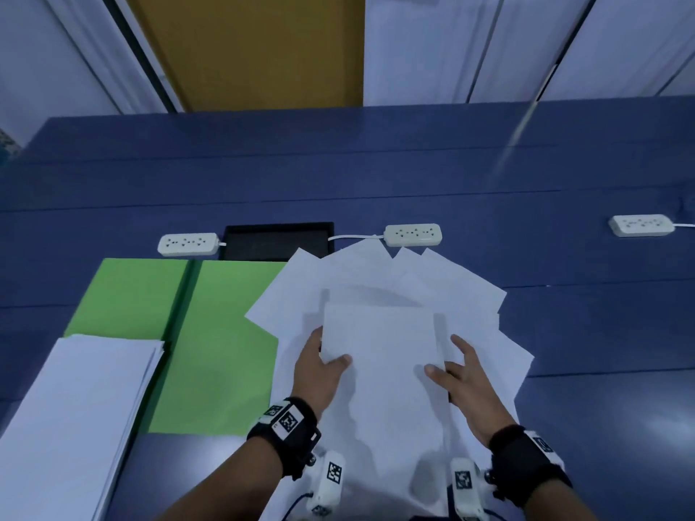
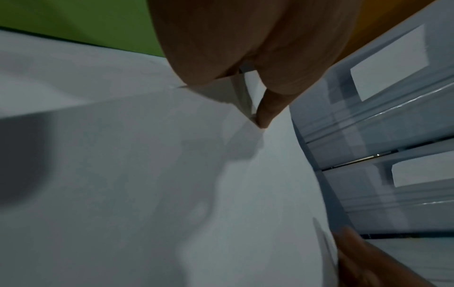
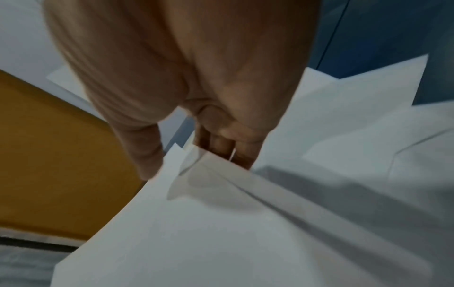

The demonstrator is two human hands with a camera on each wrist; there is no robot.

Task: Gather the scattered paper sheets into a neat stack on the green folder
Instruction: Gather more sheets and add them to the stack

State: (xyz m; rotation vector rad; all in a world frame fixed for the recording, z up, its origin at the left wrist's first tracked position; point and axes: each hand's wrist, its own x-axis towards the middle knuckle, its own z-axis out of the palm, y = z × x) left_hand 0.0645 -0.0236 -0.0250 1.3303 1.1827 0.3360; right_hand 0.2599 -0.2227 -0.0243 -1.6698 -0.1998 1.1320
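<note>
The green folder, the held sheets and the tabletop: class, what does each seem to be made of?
Green folder: probably thin card, matte, lying flat with a centre crease. Held sheets: plain white paper, thin enough to bow between the left hand and right hand. Tabletop: looks like blue painted or laminated board, with seams and a slight sheen; uncertain.

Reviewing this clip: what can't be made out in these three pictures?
- Head view: the left hand and right hand hold a sheet; the fingers under it are hidden by the paper.
- Head view: how many loose sheets overlap, too alike to count.
- Head view: the paper stack on the green folder is cut off by the lower edge.
- Both wrist views: blurred; sheet edges smear.
</note>
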